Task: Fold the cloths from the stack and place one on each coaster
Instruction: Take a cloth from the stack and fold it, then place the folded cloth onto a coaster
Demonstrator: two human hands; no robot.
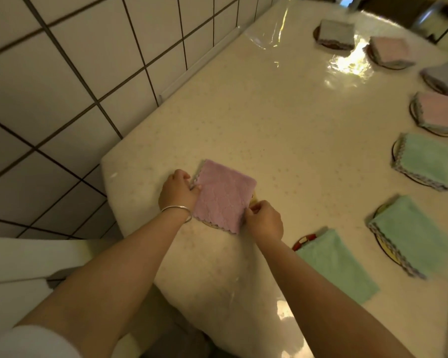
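Observation:
A folded pink cloth (224, 195) lies flat near the table's left front corner, over a coaster (254, 197) of which only slivers show at its right and lower edges. My left hand (177, 189), with a silver bangle at the wrist, pinches the cloth's left scalloped edge. My right hand (265, 219) pinches its lower right corner. Both hands rest on the table (282, 130).
Several folded cloths sit on coasters along the table's right side: green ones (331, 264), (414, 231), (424, 161), pink ones (440, 112), (391, 50), and grey ones (445, 77), (336, 33). A tiled wall (75, 73) rises at the left.

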